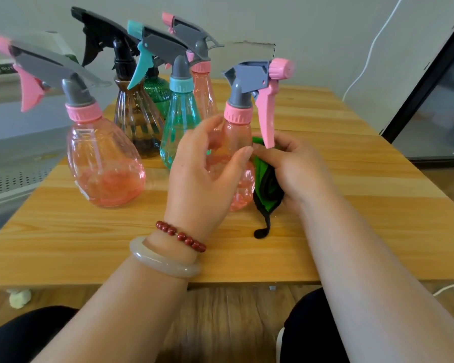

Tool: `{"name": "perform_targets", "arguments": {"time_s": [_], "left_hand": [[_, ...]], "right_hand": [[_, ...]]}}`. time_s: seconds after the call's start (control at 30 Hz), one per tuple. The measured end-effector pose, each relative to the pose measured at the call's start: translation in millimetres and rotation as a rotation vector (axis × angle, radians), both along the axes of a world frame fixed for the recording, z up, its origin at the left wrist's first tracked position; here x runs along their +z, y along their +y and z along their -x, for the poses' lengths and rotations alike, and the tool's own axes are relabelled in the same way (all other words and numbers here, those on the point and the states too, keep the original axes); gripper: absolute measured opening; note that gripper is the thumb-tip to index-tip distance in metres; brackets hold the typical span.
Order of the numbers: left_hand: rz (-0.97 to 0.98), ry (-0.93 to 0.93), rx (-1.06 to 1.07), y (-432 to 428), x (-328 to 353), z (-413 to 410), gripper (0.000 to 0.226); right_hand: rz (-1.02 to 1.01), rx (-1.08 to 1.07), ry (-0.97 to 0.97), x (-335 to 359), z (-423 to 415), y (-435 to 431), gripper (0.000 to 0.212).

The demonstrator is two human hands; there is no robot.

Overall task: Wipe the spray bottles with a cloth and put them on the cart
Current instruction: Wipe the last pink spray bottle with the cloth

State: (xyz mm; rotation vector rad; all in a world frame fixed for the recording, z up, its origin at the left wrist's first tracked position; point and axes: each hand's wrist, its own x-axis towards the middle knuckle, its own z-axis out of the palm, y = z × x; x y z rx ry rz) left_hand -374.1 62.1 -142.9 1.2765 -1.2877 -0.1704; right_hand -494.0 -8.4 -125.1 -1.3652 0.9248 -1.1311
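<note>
A pink spray bottle (240,132) with a grey head and pink trigger stands upright on the wooden table (325,244). My left hand (202,176) curls round its body from the left. My right hand (291,169) grips a green cloth with black edging (266,184) and presses it against the bottle's right side. Behind and to the left stand several more bottles: a large pink one (102,163), a brown one with a black head (135,119), a teal one (178,121), a dark green one (157,91) and another pink one (203,93).
A white perforated cart surface (8,176) lies to the left of the table. A dark framed panel (430,106) leans at the right. A white cable (370,53) runs down the wall. My knees show below the table's front edge.
</note>
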Motion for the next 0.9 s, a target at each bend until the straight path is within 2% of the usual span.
{"name": "perform_targets", "arguments": {"time_s": [0.13, 0.2, 0.27, 0.37, 0.4, 0.47, 0.53, 0.6, 0.67, 0.8, 0.87, 0.9], "left_hand": [[0.019, 0.061, -0.052, 1, 2, 4, 0.034], [0.014, 0.062, -0.071, 1, 2, 5, 0.033], [0.008, 0.064, -0.073, 1, 1, 4, 0.034], [0.000, 0.057, -0.053, 2, 1, 2, 0.032], [-0.005, 0.052, -0.048, 3, 2, 2, 0.033], [-0.017, 0.046, -0.046, 3, 2, 2, 0.033], [-0.024, 0.045, -0.039, 2, 2, 2, 0.033], [-0.036, 0.065, -0.049, 2, 2, 3, 0.036], [-0.030, 0.068, -0.061, 3, 3, 4, 0.035], [-0.038, 0.084, -0.083, 5, 2, 4, 0.032], [-0.048, 0.045, -0.082, 4, 2, 3, 0.035], [-0.052, 0.017, -0.074, 2, 2, 3, 0.037]], "right_hand": [[-0.009, 0.017, -0.316, 13, -1, 4, 0.019], [0.035, 0.020, -0.363, 15, -3, 4, 0.018], [0.067, -0.001, -0.251, 11, -4, 1, 0.021], [0.124, -0.044, 0.136, 0, 0, -6, 0.025], [0.114, -0.055, 0.200, -1, 3, -7, 0.023], [0.092, -0.102, 0.153, 3, 5, -7, 0.019], [0.070, -0.153, -0.085, 13, 5, -3, 0.019], [0.071, -0.100, -0.289, 22, 2, 3, 0.019], [0.095, -0.041, -0.223, 21, -2, 8, 0.020], [0.106, -0.074, 0.154, 5, 1, 3, 0.020], [0.077, -0.086, 0.150, 4, 3, 2, 0.019], [0.068, -0.098, 0.080, 6, 3, 2, 0.020]]}}
